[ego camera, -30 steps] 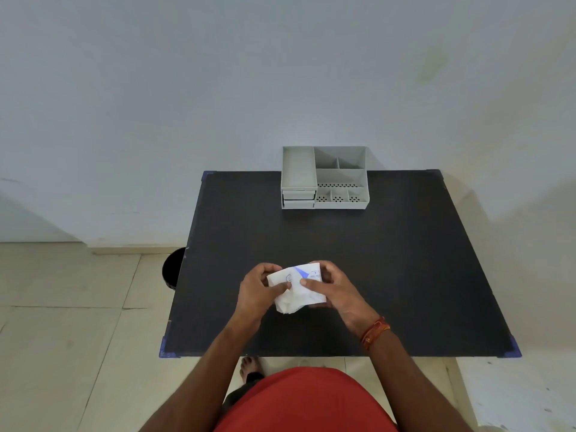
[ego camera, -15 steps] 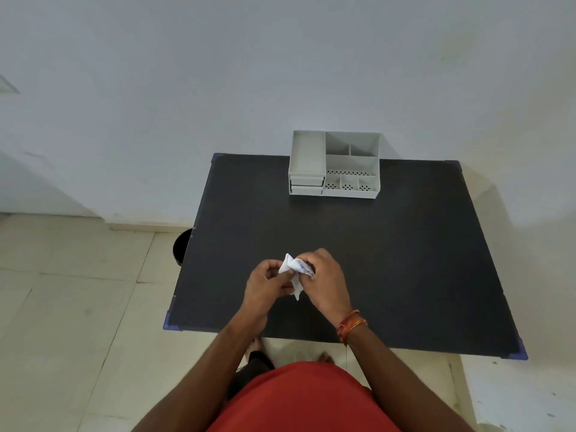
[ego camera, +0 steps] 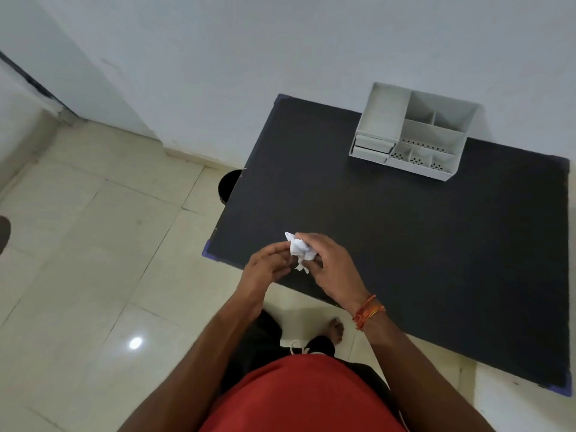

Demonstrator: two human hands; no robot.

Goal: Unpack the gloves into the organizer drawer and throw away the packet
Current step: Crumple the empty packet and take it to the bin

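A crumpled white packet (ego camera: 300, 251) sits between my two hands over the near left corner of the black table (ego camera: 405, 238). My left hand (ego camera: 265, 269) pinches it from the left and my right hand (ego camera: 332, 268) closes around it from the right. Only a scrunched wad with a small tail hanging below shows. The grey organizer (ego camera: 414, 132) stands at the table's far edge against the wall, with two small drawers (ego camera: 372, 147) on its left front, both pushed in. No gloves are visible.
A black round bin (ego camera: 229, 186) stands on the tiled floor, half hidden under the table's left edge. White wall runs behind the table. My bare foot (ego camera: 335, 330) shows below the near table edge, with a white scrap (ego camera: 291, 343) lying on the floor beside it.
The packet went from a flat white sheet to a tight crumpled wad between both hands. My head has turned left, bringing the floor and bin more into view.
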